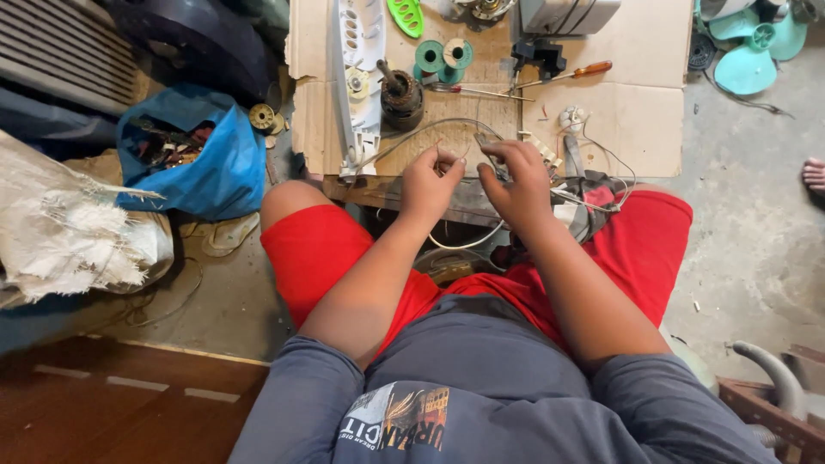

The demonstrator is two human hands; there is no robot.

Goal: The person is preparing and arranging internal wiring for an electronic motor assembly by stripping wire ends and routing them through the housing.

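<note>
I sit on the floor in red shorts with both hands raised over my knees. My left hand (431, 179) pinches a thin grey wire (404, 142) between thumb and fingers. My right hand (517, 176) grips a small metal part (486, 140) joined to the wires. More white and grey wires (593, 146) run off to the right across my knee. A low cardboard-covered board (636, 120) lies just beyond my hands.
On the board lie a white plastic panel (359, 77), a dark motor rotor (400, 96), two green wire spools (443, 56) and an orange-handled screwdriver (574, 75). A blue bag (215, 163) and white sack (69, 232) sit left; teal fan parts (748, 51) far right.
</note>
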